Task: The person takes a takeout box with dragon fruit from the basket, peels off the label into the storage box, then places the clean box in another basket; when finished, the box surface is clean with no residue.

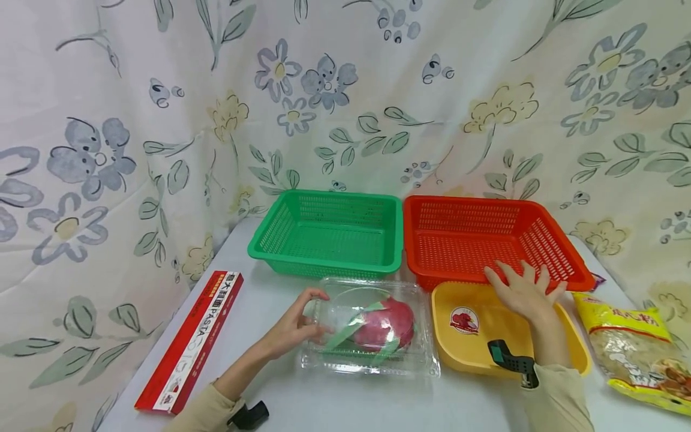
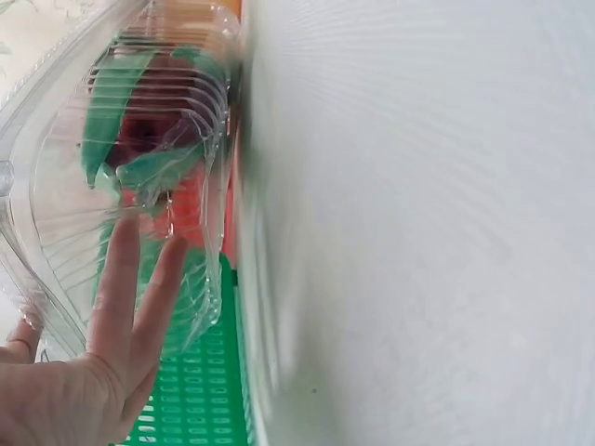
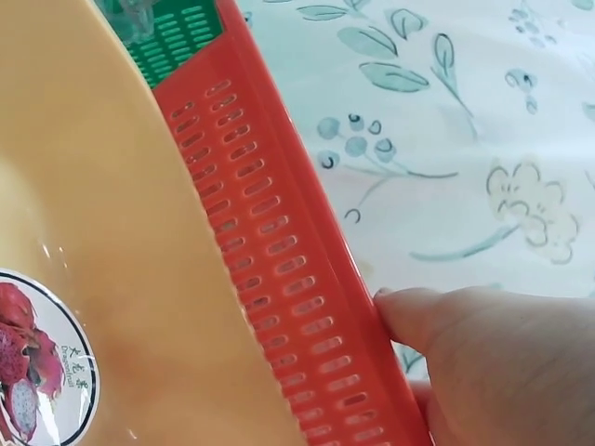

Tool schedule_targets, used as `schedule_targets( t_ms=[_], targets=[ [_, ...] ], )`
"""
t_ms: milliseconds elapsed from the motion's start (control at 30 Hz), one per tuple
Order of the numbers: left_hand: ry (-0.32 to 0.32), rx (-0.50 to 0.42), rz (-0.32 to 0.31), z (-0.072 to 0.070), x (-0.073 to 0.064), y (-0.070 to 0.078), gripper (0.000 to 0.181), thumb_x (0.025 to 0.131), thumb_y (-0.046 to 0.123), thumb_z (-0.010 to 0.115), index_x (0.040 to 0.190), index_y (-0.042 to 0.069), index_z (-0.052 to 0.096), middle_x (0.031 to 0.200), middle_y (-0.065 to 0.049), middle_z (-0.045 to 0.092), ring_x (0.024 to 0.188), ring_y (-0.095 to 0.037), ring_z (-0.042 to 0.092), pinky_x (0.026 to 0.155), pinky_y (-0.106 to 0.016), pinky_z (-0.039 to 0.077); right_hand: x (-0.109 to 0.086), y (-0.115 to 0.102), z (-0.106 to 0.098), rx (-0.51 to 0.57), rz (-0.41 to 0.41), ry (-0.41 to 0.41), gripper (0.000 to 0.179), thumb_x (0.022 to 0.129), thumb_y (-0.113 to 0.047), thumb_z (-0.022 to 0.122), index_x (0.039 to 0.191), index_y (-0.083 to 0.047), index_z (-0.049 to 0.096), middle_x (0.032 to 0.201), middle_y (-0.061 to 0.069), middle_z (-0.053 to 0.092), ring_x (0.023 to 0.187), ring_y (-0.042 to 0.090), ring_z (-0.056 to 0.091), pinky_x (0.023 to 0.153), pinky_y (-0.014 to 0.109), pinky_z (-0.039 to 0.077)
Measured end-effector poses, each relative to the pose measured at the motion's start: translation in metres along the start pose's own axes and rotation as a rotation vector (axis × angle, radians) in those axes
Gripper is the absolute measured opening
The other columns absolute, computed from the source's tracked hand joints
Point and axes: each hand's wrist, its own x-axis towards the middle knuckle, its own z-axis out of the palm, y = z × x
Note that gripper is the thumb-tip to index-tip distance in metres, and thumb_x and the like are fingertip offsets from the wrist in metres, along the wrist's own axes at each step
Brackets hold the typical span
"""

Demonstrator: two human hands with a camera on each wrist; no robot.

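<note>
In the head view a clear plastic box (image 1: pixel 337 327) lies on the table with a red dragon fruit (image 1: pixel 385 324) inside. My left hand (image 1: pixel 297 324) holds the box's left end between thumb and fingers. From the left wrist view, the fingers (image 2: pixel 116 288) lie along the plastic, and the dragon fruit (image 2: pixel 153 116) shows through it. My right hand (image 1: pixel 523 291) is spread over the near rim of the red basket (image 1: pixel 464 240) and the back of a yellow bin (image 1: pixel 496 324). The right thumb (image 3: pixel 409 311) appears at the red rim; contact is unclear.
A green basket (image 1: pixel 335 240) stands behind the box, left of the red one. A red pasta box (image 1: pixel 189 342) lies at the left. On the right is a yellow-ended food bag (image 1: pixel 637 348). Behind the table hangs a flowered curtain (image 1: pixel 345 90).
</note>
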Motion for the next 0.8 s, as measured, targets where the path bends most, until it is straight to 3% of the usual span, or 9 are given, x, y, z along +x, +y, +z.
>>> schedule_targets(
  t_ms=[133, 267, 567, 800],
  targets=[
    [-0.016, -0.081, -0.034, -0.001, -0.003, -0.002, 0.048, 0.09, -0.008, 0.049, 0.134, -0.008, 0.029, 0.145, -0.038, 0.016, 0.093, -0.058, 0.062, 0.071, -0.059, 0.054, -0.002, 0.002, 0.003, 0.01, -0.005, 0.018, 0.085, 0.099, -0.064, 0.03, 0.149, 0.005, 0.03, 0.148, 0.046, 0.001, 0.132, 0.066, -0.02, 0.087, 0.079, -0.025],
    [-0.025, -0.132, -0.022, -0.003, -0.005, -0.002, 0.045, 0.091, -0.007, 0.047, 0.132, -0.009, 0.029, 0.142, -0.039, 0.016, 0.094, -0.061, 0.059, 0.071, -0.06, 0.054, -0.001, 0.002, 0.004, 0.013, -0.011, 0.033, 0.085, 0.099, -0.064, 0.03, 0.148, 0.006, 0.032, 0.147, 0.045, 0.003, 0.132, 0.065, -0.02, 0.088, 0.079, -0.025],
    [-0.003, -0.153, 0.021, -0.002, -0.009, 0.0, 0.045, 0.089, -0.01, 0.047, 0.131, -0.007, 0.032, 0.139, -0.037, 0.015, 0.093, -0.063, 0.057, 0.069, -0.057, 0.055, 0.001, 0.001, 0.001, 0.024, -0.017, 0.033, 0.086, 0.099, -0.064, 0.029, 0.148, 0.006, 0.032, 0.147, 0.046, 0.003, 0.131, 0.066, -0.022, 0.087, 0.078, -0.027],
    [0.01, -0.132, 0.044, -0.003, -0.012, 0.006, 0.045, 0.086, -0.009, 0.047, 0.129, -0.007, 0.033, 0.136, -0.028, 0.022, 0.092, -0.061, 0.059, 0.067, -0.048, 0.058, 0.0, 0.001, 0.003, 0.019, -0.007, 0.03, 0.087, 0.099, -0.065, 0.028, 0.148, 0.006, 0.032, 0.148, 0.045, 0.003, 0.132, 0.065, -0.022, 0.087, 0.078, -0.027]
  ],
)
